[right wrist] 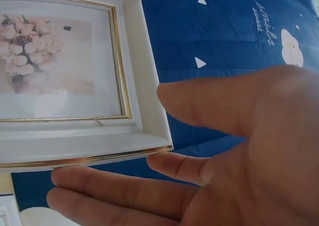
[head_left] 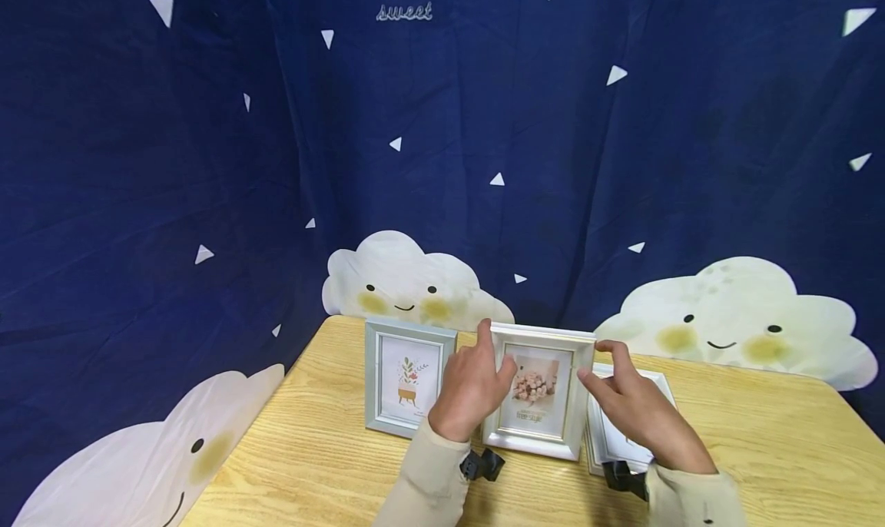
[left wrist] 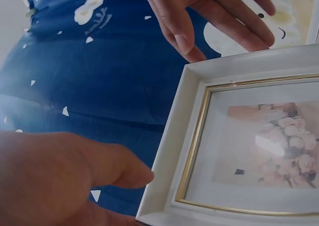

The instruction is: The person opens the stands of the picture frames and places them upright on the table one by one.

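Note:
A white picture frame (head_left: 577, 427) with a gold inner line and a pink flower picture is upright in the head view. My left hand (head_left: 472, 385) holds its left side near the top corner, with the thumb (left wrist: 134, 173) at the edge in the left wrist view. On the opposite side, my right hand (head_left: 639, 404) holds the top corner. The right wrist view shows that thumb (right wrist: 199, 104) against the side edge and the index fingertip at the corner. The remaining right fingers reach out along the top edge. Whether the frame's base bears on the table is unclear.
A blue-grey picture frame (head_left: 372, 373) with a plant picture stands to the left. Another white frame (head_left: 664, 385) lies on the wooden table (head_left: 297, 427) at right, partly behind my right hand. A dark blue cloth (head_left: 429, 181) with clouds and triangles hangs behind the table.

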Tool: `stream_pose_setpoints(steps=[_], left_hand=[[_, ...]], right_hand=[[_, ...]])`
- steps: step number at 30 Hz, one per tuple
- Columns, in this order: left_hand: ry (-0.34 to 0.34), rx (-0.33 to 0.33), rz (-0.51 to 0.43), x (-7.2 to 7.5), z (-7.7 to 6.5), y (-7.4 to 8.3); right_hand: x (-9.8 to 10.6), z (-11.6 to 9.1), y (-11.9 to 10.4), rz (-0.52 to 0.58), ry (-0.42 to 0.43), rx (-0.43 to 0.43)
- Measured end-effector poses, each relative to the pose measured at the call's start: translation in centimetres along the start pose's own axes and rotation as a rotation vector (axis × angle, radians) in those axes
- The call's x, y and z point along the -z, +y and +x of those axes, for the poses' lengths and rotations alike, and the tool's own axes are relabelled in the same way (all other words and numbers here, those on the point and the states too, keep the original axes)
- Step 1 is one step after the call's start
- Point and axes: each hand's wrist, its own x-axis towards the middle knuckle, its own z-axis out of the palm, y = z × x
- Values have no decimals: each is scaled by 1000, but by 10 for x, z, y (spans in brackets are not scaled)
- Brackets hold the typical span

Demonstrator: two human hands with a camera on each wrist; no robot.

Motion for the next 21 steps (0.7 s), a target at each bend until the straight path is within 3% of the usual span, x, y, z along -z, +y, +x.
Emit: stream_pose_setpoints(steps=[6,11,15,21], left_hand=[[87,-12,32,-3,1,-1],[100,-43,11,-4,2,-3],[120,-64,-4,-1,2,-3],[227,-111,-23,7,4,1]], right_hand=[[-2,1,-1,-49,73,7],[-3,3,-3,-98,144,57],[-4,1,-7,-95,201,85],[-2,-3,-14,-40,332,154]])
